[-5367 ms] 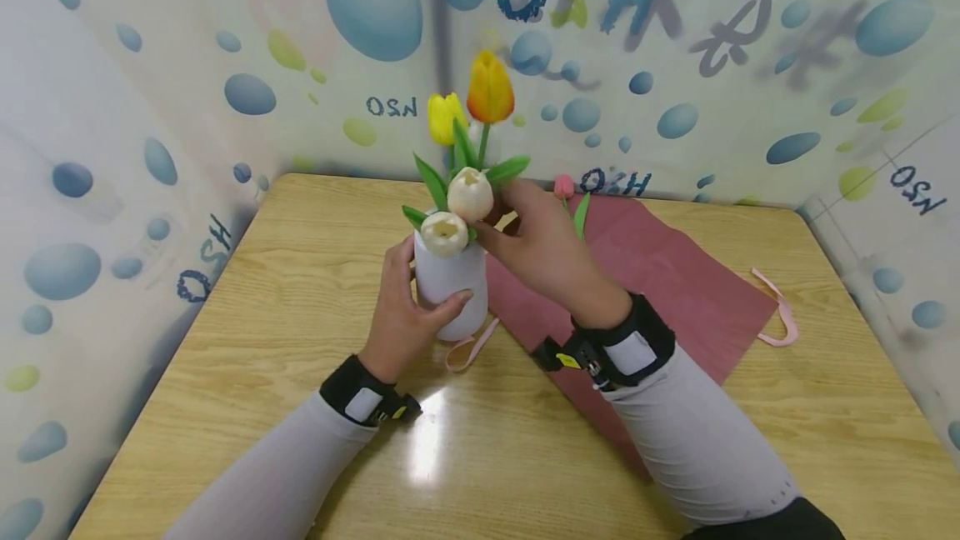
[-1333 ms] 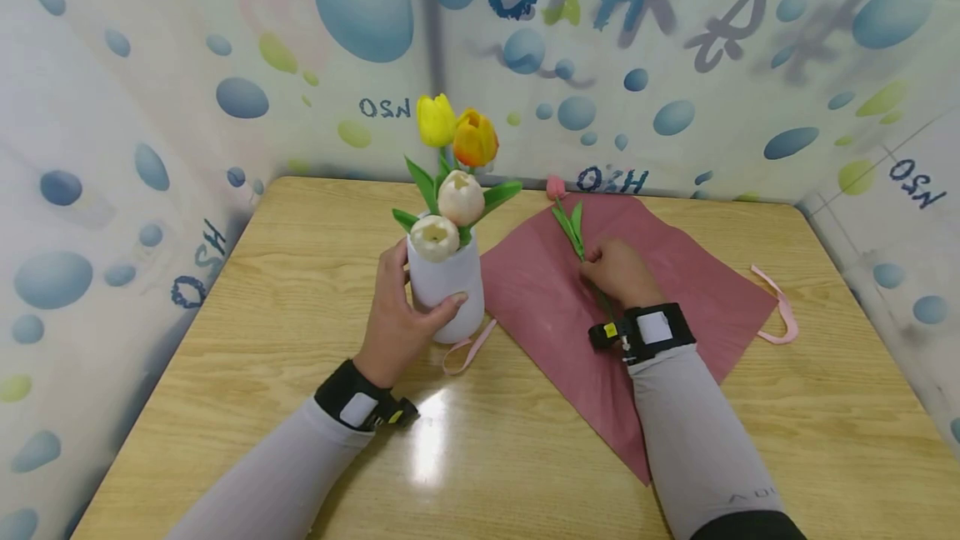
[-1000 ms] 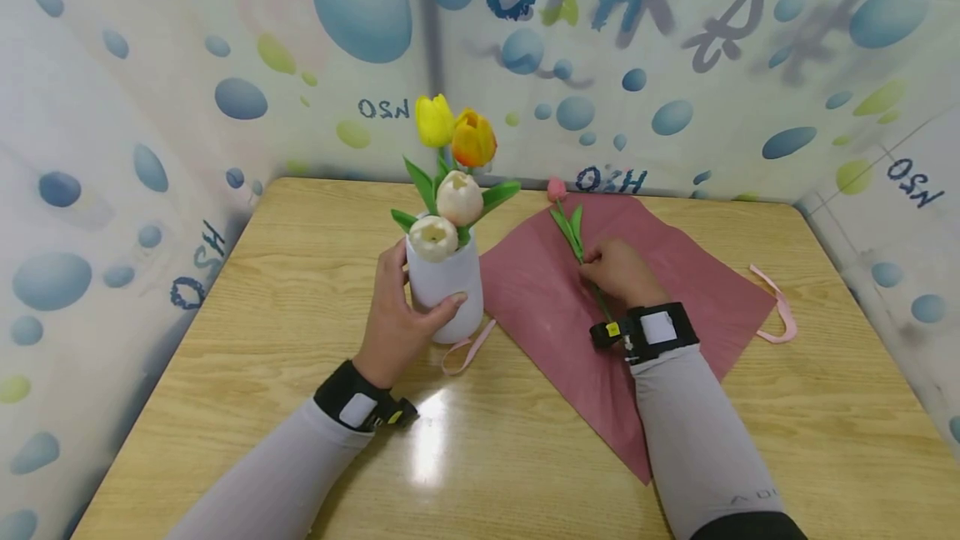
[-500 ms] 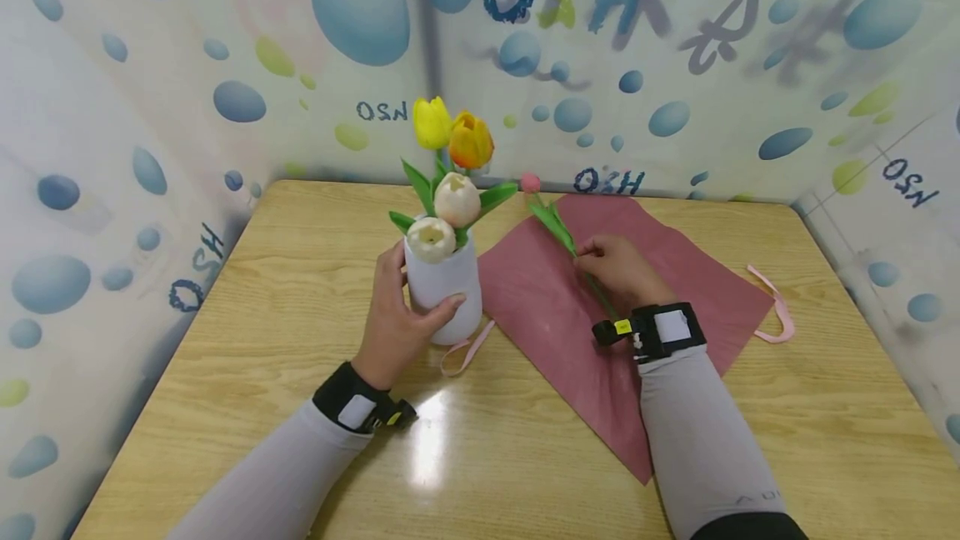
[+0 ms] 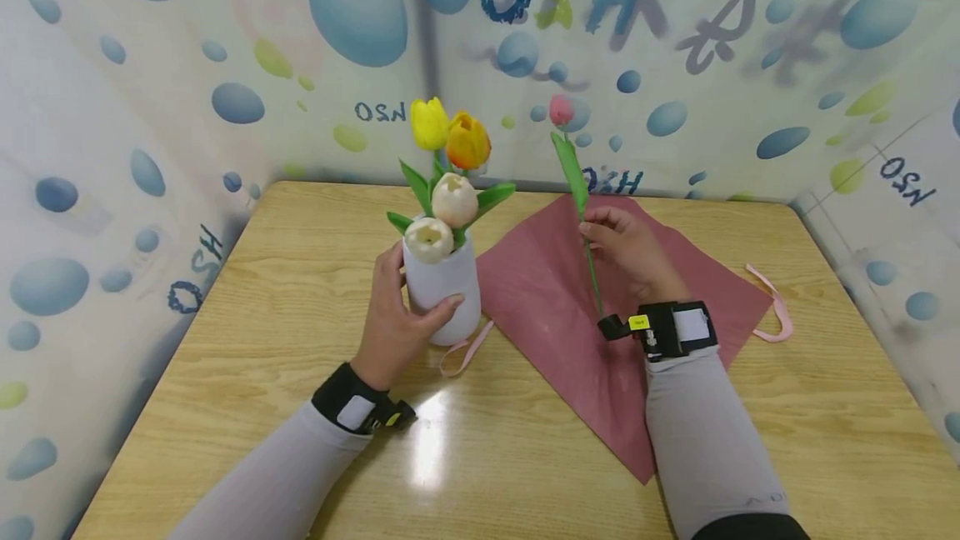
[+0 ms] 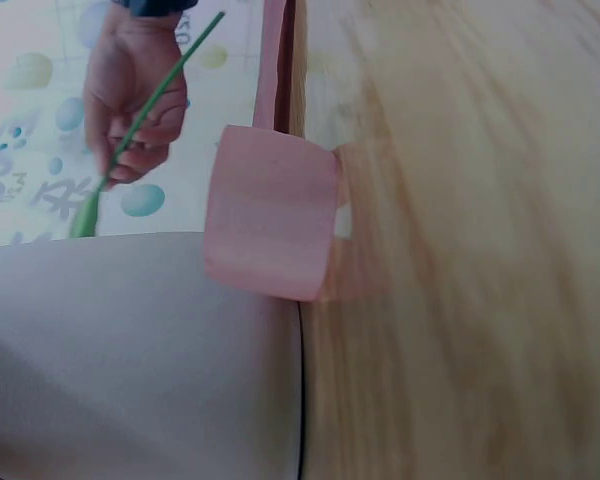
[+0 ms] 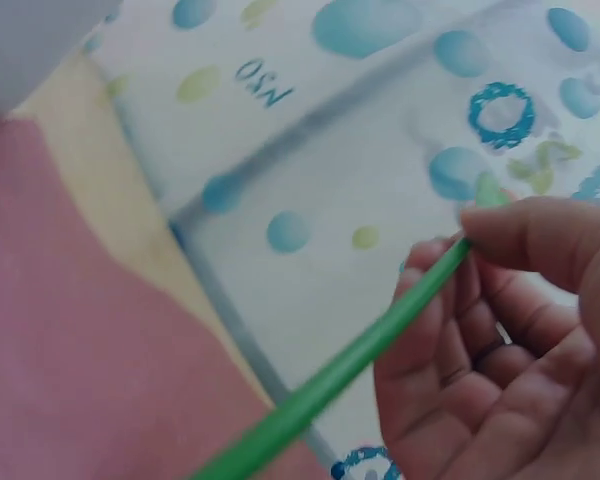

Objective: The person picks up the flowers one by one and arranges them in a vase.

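My left hand [image 5: 393, 315] grips a white vase [image 5: 446, 294] from its left side, thumb across the front. Out of the vase rise a yellow tulip [image 5: 429, 123], an orange tulip [image 5: 468, 141] and two white tulips [image 5: 454, 200] with green leaves. Between thumb and fingertips, my right hand [image 5: 630, 248] pinches the green stem of a pink tulip [image 5: 561, 111], held upright with its bloom at the top. The right wrist view has this stem [image 7: 360, 350] running down past the fingers. In the left wrist view the vase wall [image 6: 140, 350] fills the lower left, with the left hand out of sight.
A dusty-rose wrapping sheet [image 5: 547, 307] lies on the wooden table [image 5: 300, 290], under the right arm. One pink ribbon [image 5: 467, 350] curls by the vase's base, another ribbon [image 5: 776, 307] at the sheet's right corner. A patterned curtain [image 5: 675, 65] stands behind the table.
My right hand has gone from the flowers in the vase to the pink tulip on the sheet, then lifted it and tipped it upright. The left hand stays on the vase.
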A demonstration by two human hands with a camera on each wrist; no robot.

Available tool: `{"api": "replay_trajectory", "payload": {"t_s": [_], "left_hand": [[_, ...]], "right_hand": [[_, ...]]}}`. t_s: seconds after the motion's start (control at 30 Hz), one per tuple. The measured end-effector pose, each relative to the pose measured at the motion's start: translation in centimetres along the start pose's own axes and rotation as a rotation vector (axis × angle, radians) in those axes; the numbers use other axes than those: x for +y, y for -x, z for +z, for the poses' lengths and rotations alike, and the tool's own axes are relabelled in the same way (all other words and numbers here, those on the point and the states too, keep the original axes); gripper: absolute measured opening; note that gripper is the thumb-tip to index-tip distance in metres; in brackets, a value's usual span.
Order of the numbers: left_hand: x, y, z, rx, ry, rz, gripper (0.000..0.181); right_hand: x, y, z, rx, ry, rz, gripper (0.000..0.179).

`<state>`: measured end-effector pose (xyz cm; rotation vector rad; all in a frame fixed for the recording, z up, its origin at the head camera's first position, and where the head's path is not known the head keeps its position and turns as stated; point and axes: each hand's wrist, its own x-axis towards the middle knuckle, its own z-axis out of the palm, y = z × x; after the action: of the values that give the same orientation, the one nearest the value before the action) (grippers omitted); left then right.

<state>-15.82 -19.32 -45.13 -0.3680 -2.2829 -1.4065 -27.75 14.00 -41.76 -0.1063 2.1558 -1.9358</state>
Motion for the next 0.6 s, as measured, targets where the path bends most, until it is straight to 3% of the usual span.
{"api": "replay_trajectory", "payload": {"t_s": [0.17,0.3,0.43,0.6], "left_hand": [[0.0,0.0,0.0,-0.001,0.007,0.001,0.097],[-0.1,0.0,0.0,0.0,0.005,0.006,0.097],[-0.1,0.0,0.0,0.002,0.001,0.01,0.098],[-0.1,0.0,0.1,0.006,0.002,0.014,0.098]], "right_hand": [[-0.7,0.5,-0.1,-0.032,-0.319,-0.085,0.005],[-0.8,0.7,-0.2,-0.066,-0.54,-0.154,0.009],[-1.0,0.9,-0.2,-0.084,-0.712,-0.204,0.013],[-1.3,1.0,0.0,-0.089,-0.841,-0.258,0.012]]}}
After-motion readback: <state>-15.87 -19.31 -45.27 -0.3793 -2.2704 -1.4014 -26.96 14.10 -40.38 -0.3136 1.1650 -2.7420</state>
